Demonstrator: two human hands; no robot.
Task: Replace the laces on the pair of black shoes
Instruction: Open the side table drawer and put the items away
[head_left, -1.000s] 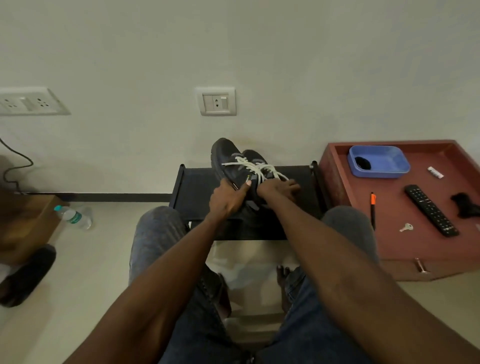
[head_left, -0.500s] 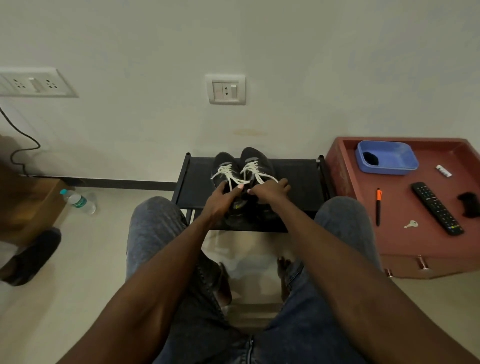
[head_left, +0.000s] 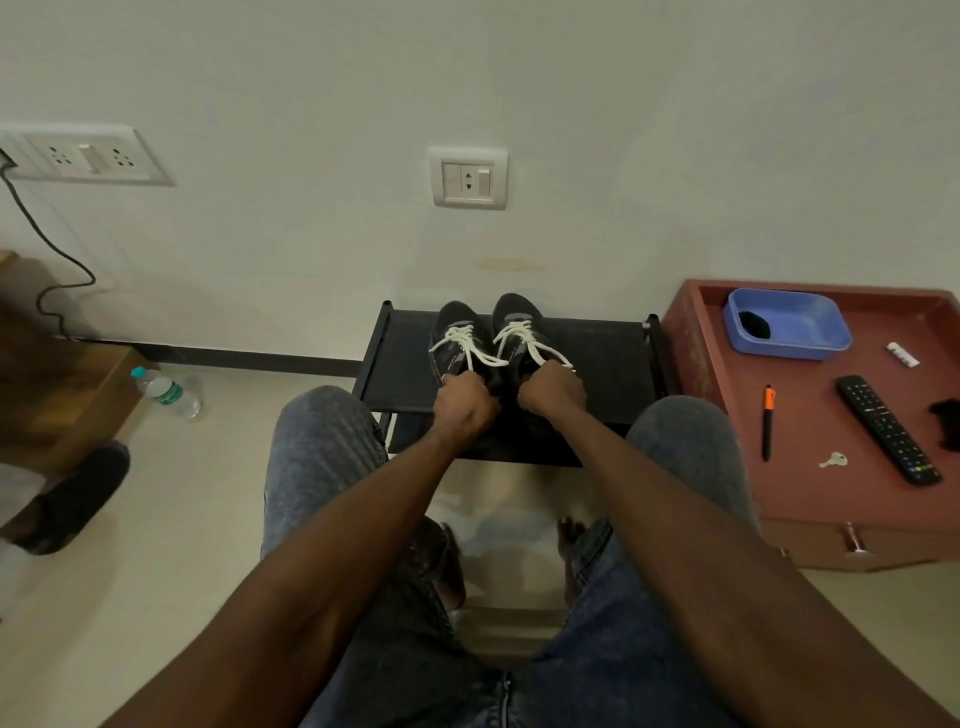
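Against a pale wall with two socket plates, a black bench (head_left: 602, 358) is set on a light tiled floor, and the pair of shoes (head_left: 488, 332) is stood on it side by side, toes to the wall, each threaded with white laces (head_left: 519, 338). The left hand (head_left: 465, 405) is curled at the heel end of the left shoe (head_left: 457, 332), with a lace end seemingly pinched in its fingers. The right hand (head_left: 553, 389) is curled in the same way at the heel of the right shoe (head_left: 519, 319), a lace running down into its grip. Both forearms are stretched forward over knees clad in grey-blue jeans. Just right of the bench a red-brown cabinet (head_left: 810, 493) is seen, and on its top are laid a blue tray (head_left: 789, 325), a black pen with an orange cap (head_left: 767, 423), a remote (head_left: 888, 428), a key (head_left: 834, 460) and a small white tube (head_left: 903, 355). To the left, a water bottle (head_left: 166, 392) is lying on the floor near a wooden unit, and a dark slipper (head_left: 72, 499) is seen nearer the viewer.
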